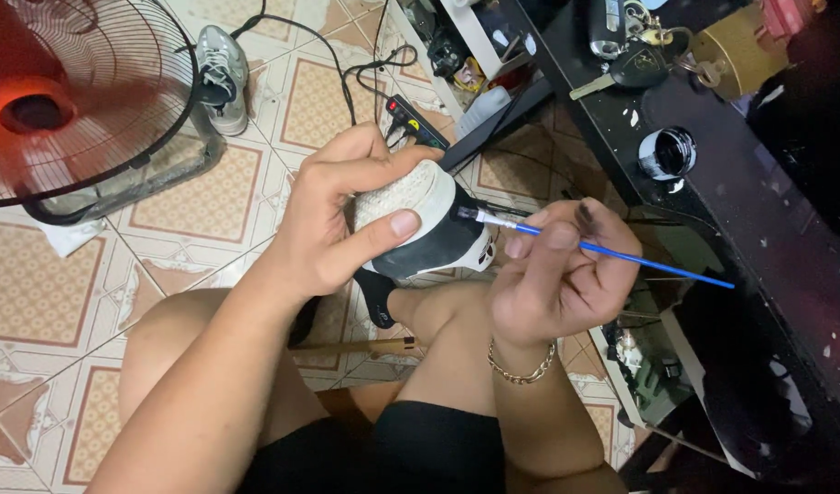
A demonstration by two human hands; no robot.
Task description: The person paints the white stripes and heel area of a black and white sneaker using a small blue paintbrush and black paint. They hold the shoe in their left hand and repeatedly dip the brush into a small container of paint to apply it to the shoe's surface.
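The left hand [333,224] fingers clamp a white sneaker [420,220] while the right hand [553,274] fingers pinch a blue paintbrush [612,252], its black side panel apparently mostly painted.

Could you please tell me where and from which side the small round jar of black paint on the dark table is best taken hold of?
Grip the small round jar of black paint around its outer wall, coming from the side. Its mouth is open and faces up, so fingers from above would likely touch the paint. It stands upright on the dark table, with space around it.
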